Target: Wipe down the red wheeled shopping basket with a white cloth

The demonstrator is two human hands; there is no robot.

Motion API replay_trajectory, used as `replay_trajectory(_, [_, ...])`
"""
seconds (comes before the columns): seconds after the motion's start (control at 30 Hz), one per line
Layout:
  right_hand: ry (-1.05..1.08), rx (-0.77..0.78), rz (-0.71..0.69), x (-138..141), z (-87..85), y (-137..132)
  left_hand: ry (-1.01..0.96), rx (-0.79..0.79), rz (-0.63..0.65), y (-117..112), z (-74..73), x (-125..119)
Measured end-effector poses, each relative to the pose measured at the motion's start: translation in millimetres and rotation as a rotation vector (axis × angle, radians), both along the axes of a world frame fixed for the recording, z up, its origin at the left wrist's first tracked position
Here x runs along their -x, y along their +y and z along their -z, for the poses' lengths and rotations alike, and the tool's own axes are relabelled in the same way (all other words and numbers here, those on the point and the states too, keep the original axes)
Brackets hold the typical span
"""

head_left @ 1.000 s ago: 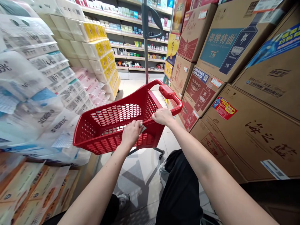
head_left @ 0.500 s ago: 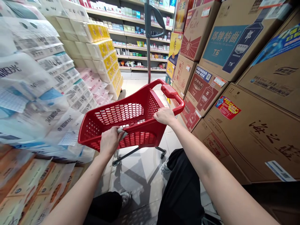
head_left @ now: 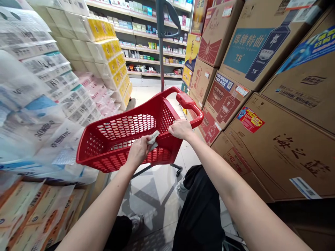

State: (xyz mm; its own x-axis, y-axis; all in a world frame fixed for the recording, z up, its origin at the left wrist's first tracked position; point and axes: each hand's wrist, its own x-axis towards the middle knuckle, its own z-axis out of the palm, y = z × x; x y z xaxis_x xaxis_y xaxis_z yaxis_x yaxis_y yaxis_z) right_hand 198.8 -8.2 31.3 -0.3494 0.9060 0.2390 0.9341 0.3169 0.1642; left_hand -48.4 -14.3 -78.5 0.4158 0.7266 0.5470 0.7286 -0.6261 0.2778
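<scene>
Right flank: stacked cartons (head_left: 300, 146), the nearest reading 海之蓝 in dark brushwork, with a red-and-yellow sticker (print too small to make out). Above and beyond it, a blue-panelled carton (head_left: 248, 52) marked 郎牌特曲, T6; below that, maroon-panelled cartons (head_left: 222, 97), the upper marked the same. Further back, yellow cartons (head_left: 192, 52), one partly legible as 二锅头.

Left flank: plastic-wrapped packs (head_left: 60, 136), the print mostly smeared by blur. Shelves (head_left: 142, 16) of small goods across the far end, lettering too small to read.

Centre, between the stacks: red cart (head_left: 171, 141) on the tiled floor (head_left: 154, 188), its handle (head_left: 186, 101) toward the right-hand cartons. Grey pole (head_left: 161, 62) rises behind it. Right hand (head_left: 181, 129): fingers hooked over the rim (head_left: 102, 156) at the corner by the handle, gripping the cart. Left hand (head_left: 138, 150): fingers pinching a pale cloth (head_left: 154, 139) (possibly tissue) at the near rim, just left of the right hand.

Against half a second ago: left hand has slid along the near rim toward the handle; more of the cloth shows, bunched up past the fingertips. Right hand is at the same corner. Whole scene sits slightly further left in view.

Count: one cart, one pole, one blue-panelled carton, two maroon-panelled, two shoes (head_left: 136, 223), two hands, one cloth.
</scene>
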Motion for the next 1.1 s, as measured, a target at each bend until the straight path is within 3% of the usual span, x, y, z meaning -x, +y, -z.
replay_trajectory(0.17, [0.014, -0.011, -0.008, -0.3, 1.5, 0.6, 0.124, -0.056, -0.168, -5.8, 13.1, 55.4])
replay_trajectory(0.27, [0.014, 0.006, -0.007, 0.9, -0.1, -0.5, 0.164, -0.034, -0.249, -10.2, 11.4, 68.8])
replay_trajectory(0.5, [0.003, 0.055, 0.029, 3.6, -4.3, -2.5, 0.112, -0.007, -0.274, -16.8, -4.4, 47.8])
replay_trajectory(0.67, [0.031, 0.097, 0.023, 0.0, -9.5, 0.1, 0.052, 0.010, -0.278, -15.2, -2.6, 30.9])
replay_trajectory(0.87, [0.111, 0.321, -0.104, -23.3, -28.9, 14.5, -0.029, 0.091, -0.181, -4.6, 0.8, 32.2])
replay_trajectory(0.97, [0.077, 0.170, -0.113, -25.3, -26.3, 13.3, -0.050, 0.111, -0.195, -0.8, -0.9, 30.8])
replay_trajectory(1.03, [0.037, 0.050, -0.004, -20.8, -19.9, 9.6, -0.057, 0.113, -0.213, 0.8, -2.1, 28.2])
replay_trajectory(1.1, [0.005, 0.027, 0.099, -15.4, -14.7, 6.9, -0.055, 0.106, -0.224, 2.1, -2.8, 26.2])
